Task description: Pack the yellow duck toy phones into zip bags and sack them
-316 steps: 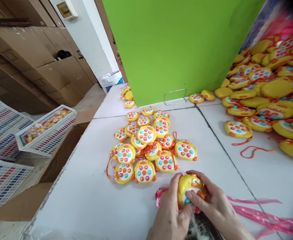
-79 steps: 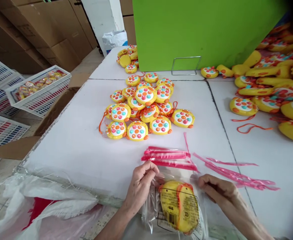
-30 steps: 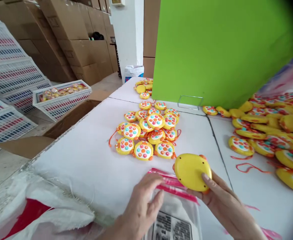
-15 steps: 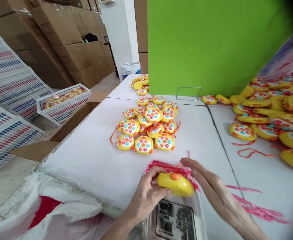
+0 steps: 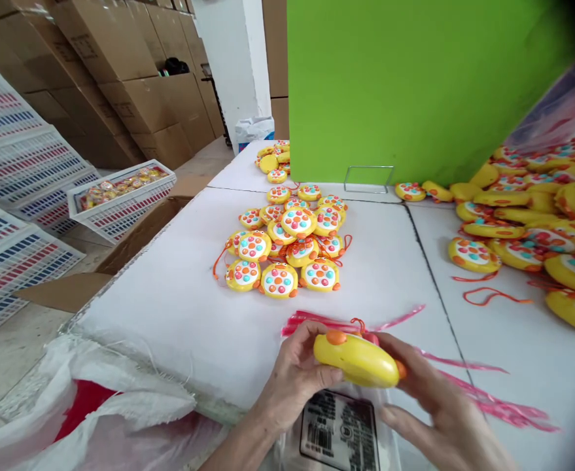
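My left hand [image 5: 299,369] grips a yellow duck-like toy [image 5: 358,360] by its left end, thumb below and fingers above. The toy is on edge, its smooth yellow back towards me and its button side hidden. Fingers of my right hand [image 5: 432,399] reach behind the toy's right end, while the thumb stands apart below. An orange cord loop [image 5: 358,324] shows above the toy. Pink plastic strips [image 5: 297,320] lie just behind the hands. Under them is a clear plastic bag with a black-printed label [image 5: 339,428].
A pile of similar toys [image 5: 282,281] sits mid-table, with a larger heap [image 5: 537,229] at right. A green panel [image 5: 405,91] stands behind. White baskets [image 5: 17,170] and cardboard boxes [image 5: 110,46] are stacked at left. A white sack [image 5: 120,392] hangs by the near edge.
My right hand has come down from above the cord, and its fingers have moved behind the toy's right end. The toy has shifted slightly right in my left hand.
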Demonstrator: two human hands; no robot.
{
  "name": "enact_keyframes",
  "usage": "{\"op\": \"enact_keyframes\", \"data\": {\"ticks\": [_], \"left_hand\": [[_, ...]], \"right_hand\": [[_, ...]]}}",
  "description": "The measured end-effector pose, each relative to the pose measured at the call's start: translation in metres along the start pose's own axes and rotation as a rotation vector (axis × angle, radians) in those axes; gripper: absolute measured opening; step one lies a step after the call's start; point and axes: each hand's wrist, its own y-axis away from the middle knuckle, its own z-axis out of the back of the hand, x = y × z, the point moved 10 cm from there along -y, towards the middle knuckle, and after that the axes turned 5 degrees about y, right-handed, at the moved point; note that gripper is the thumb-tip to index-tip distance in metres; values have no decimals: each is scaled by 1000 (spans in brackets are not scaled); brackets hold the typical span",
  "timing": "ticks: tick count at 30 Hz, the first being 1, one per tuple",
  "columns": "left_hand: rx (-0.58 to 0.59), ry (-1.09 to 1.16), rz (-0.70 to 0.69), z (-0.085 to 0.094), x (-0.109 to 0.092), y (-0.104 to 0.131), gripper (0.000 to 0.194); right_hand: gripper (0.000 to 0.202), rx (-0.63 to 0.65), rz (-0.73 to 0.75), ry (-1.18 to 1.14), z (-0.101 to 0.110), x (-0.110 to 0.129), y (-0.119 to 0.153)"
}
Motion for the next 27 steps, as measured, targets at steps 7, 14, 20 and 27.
{"op": "enact_keyframes", "data": {"ticks": [7,14,20,27], "left_hand": [[-335,-793,-316,19,-24,26,20],[-13,-1663,-346,-18,41,21,42],[33,-1699,-436,-18,40,18,18],[27,-1521,-346,-13,30,19,22]], "right_hand": [[46,-232,-144,-157,-24,8,-13],[57,-213,-438,-540,-28,-28,-3],[54,-172,-526,-710,-45,-48,9],[52,-146,-559,-625,-38,-54,28]]}}
